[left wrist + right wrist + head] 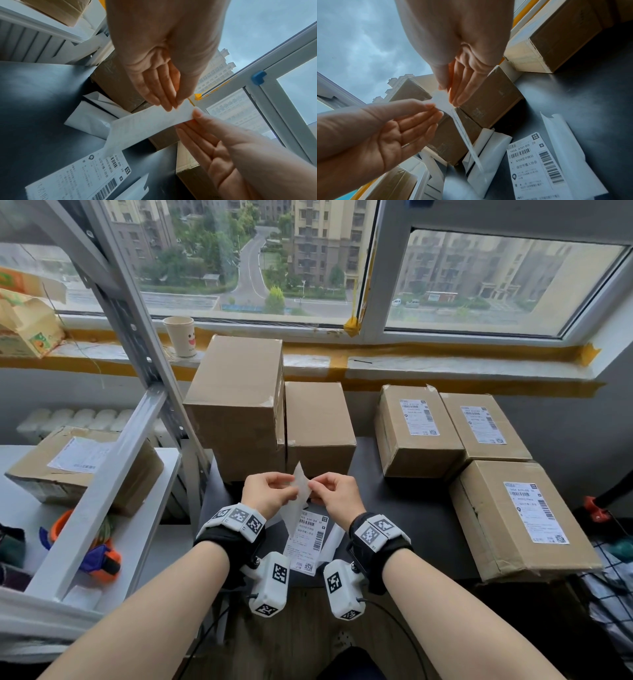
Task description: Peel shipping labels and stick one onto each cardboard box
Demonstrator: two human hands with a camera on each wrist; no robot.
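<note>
Both hands hold a white label sheet (298,497) upright above the dark table (404,518). My left hand (291,489) pinches its top corner from the left, and my right hand (313,486) pinches the same corner from the right. In the left wrist view the sheet (145,128) hangs from the left hand (173,104) and right hand (188,120). A printed label (306,542) lies flat under it. Two bare cardboard boxes (236,405) (318,426) stand behind. Three labelled boxes (416,429) (483,426) (524,515) sit at the right.
Curled white backing strips (489,151) lie on the table beside the printed label (537,162). A metal shelf (113,460) at the left holds a labelled box (82,463) and a tape dispenser (99,559). A paper cup (181,336) stands on the windowsill.
</note>
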